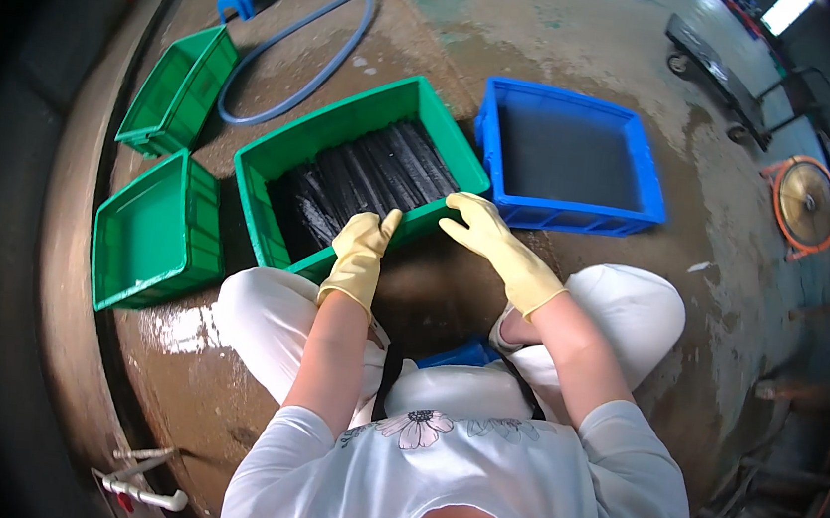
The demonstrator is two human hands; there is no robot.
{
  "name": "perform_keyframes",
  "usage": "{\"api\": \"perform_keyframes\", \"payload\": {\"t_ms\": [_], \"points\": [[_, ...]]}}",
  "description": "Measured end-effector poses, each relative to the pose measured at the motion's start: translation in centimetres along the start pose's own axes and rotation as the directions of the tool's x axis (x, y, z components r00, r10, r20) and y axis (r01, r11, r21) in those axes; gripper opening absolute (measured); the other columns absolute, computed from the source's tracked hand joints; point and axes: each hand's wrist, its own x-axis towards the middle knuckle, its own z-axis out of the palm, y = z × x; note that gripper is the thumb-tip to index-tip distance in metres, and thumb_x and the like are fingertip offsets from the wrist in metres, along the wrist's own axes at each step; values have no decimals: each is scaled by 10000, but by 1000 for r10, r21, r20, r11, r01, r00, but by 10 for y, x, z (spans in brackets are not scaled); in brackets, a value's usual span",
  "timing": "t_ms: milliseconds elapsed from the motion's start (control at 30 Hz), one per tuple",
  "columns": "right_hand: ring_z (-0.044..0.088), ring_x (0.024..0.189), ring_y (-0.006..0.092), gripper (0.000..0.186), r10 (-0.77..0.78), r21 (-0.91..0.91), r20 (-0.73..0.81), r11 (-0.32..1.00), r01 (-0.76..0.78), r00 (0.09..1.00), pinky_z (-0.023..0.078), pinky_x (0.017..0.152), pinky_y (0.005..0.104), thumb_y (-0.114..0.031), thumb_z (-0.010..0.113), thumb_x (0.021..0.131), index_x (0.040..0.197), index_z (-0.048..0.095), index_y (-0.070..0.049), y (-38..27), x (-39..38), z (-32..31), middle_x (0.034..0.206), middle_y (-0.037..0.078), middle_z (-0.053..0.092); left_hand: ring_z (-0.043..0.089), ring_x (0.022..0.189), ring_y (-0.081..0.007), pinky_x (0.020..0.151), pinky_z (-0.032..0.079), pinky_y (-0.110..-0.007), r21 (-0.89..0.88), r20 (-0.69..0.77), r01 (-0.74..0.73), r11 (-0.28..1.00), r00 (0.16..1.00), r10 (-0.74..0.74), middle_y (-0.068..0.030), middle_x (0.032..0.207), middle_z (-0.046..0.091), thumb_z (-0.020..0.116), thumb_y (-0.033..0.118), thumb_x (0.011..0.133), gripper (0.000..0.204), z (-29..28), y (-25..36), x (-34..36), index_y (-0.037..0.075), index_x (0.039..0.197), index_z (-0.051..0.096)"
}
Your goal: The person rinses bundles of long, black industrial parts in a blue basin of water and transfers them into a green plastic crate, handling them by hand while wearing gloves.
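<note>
Inside the large green crate (444, 134), on the wet floor (177, 396), dark strips (383, 176) lie side by side, glossy and nearly black; judging by that, the layer looks largely laid out, though how much is left cannot be told. At the crate's near rim, the left hand (360, 246) sits toward the middle and the right hand (486, 232) near the right corner, its thumb apart from its fingers; whether either clamps the rim, I cannot tell. A blue crate (579, 218) stands to the right
</note>
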Motion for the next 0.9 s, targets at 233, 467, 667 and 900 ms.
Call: {"api": "perform_keyframes", "payload": {"t_ms": [233, 467, 667, 900], "points": [[686, 1032, 388, 452, 262, -129, -143, 951, -281, 954, 542, 884, 438, -337, 738, 840, 1123, 702, 14, 6, -53, -107, 1106, 235, 714, 709, 998, -331, 916, 524, -406, -121, -205, 51, 991, 976, -75, -127, 1023, 759, 646, 578, 890, 495, 9, 60, -7, 119, 1009, 788], [671, 1135, 347, 479, 485, -118, -279, 839, -531, 829, 512, 995, 397, -345, 722, 871, 1137, 702, 53, 87, -78, -193, 1190, 242, 697, 693, 967, -312, 886, 530, -433, -119, -303, -347, 930, 905, 299, -120, 963, 743, 750, 467, 831, 406, 13, 119, 2, 72, 926, 735], [600, 1221, 379, 581, 598, -342, -229, 689, -639, 768, 472, 1050, 441, -365, 752, 845, 1274, 624, 5, 99, -89, -181, 1270, 212, 661, 635, 1075, -311, 945, 508, -418, -47, -336, -500, 865, 823, 458, -132, 1066, 694, 780, 402, 802, 454, 15, 135, -8, 27, 1040, 689], [639, 1114, 244, 500, 490, -631, -140, 626, -459, 860, 435, 1085, 398, -331, 867, 719, 1135, 730, -89, 153, -93, -170, 1174, 100, 711, 532, 1262, -387, 1072, 456, -412, -82, -199, -524, 848, 842, 501, -227, 1318, 564, 818, 379, 785, 802, 34, 174, -4, -6, 1393, 463]]}}
